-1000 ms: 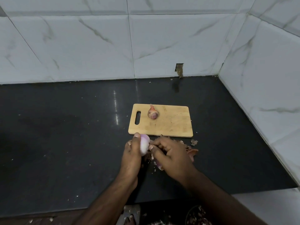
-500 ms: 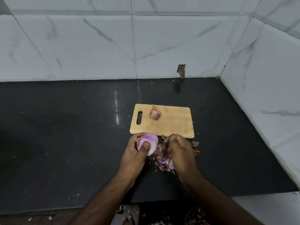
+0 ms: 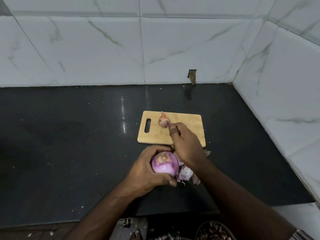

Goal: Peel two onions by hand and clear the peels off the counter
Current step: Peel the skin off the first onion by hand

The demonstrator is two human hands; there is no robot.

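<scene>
Purple peeled onion (image 3: 164,164) in left grip (image 3: 147,172); right grip (image 3: 183,142) released, reaching unpeeled onion (image 3: 163,121).

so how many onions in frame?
2. Peeled onion gripped in the left hand; unpeeled onion on the cutting board, right hand reaching it.

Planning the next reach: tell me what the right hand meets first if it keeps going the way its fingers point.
Most likely the unpeeled onion on the cutting board; the right hand has fingertips right beside it, though contact is unclear.
</scene>
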